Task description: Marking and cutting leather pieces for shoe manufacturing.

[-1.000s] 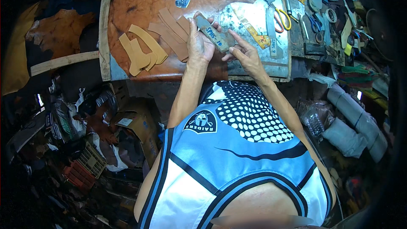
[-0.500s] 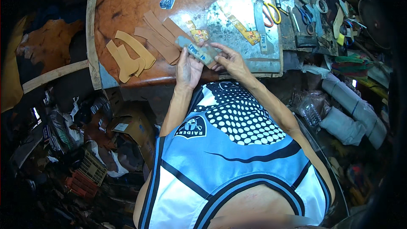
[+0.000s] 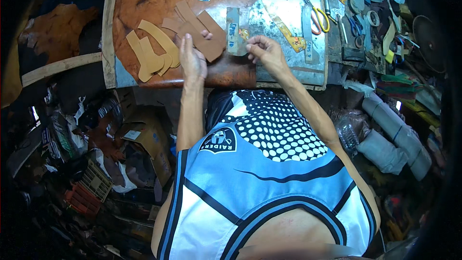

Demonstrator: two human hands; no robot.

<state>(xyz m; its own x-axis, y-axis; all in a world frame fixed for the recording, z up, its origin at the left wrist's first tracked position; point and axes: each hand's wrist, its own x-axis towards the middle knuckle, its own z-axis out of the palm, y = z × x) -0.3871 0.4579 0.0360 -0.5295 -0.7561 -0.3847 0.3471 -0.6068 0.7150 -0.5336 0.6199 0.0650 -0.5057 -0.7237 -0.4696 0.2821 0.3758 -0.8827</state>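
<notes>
My left hand (image 3: 194, 62) is at the near edge of the table, its thumb lying over a brown leather piece (image 3: 211, 49) and its fingers partly behind it. To the right, a greyish strip-shaped template (image 3: 233, 31) with handwriting stands lengthwise away from me. The fingers of my right hand (image 3: 267, 55) are pinched at this template's lower right edge. More brown leather strips (image 3: 193, 15) lie just beyond my left hand. Several tan curved leather pieces (image 3: 153, 53) are spread at its left.
A metal sheet (image 3: 269, 70) covers the table's right part, bearing yellow patterned templates (image 3: 284, 31). Scissors with yellow and orange handles (image 3: 321, 20) lie farther right, before a crowd of tools and tape rolls (image 3: 373, 18). Brown leather (image 3: 144, 0) covers the left tabletop, edged by a wooden rail (image 3: 109, 29).
My hands have moved apart. The template, held between both hands earlier, has turned upright in view at my right hand, while my left hand has moved left with a brown leather piece.
</notes>
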